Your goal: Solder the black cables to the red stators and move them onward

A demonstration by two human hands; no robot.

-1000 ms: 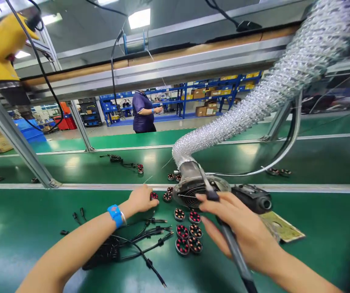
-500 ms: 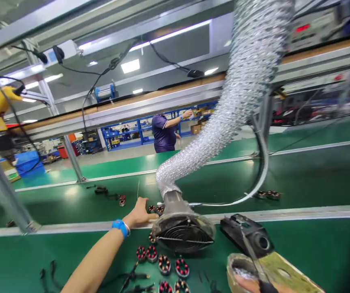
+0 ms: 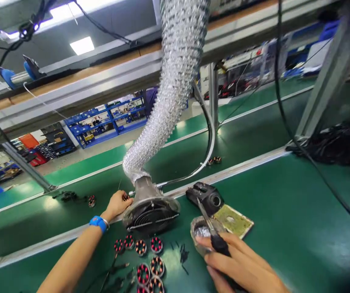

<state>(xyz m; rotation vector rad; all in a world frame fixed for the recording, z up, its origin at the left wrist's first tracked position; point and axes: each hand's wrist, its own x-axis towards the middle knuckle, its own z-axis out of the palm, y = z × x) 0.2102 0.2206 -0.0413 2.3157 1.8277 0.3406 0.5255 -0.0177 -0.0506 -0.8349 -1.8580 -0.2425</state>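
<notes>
Left hand (image 3: 116, 204) half curled, small coil (image 3: 126, 197) at its fingertips (grip is unclear), right hand (image 3: 243, 260) closed around soldering iron (image 3: 219, 243)

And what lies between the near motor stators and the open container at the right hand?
In the head view, thin black scraps lie there on the green work surface, between the stators and the container.

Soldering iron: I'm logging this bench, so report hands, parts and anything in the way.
Right hand holding soldering iron, tip pointing forward. Left hand at small ring, grip unclear. Fume hood crowding left hand.
</notes>
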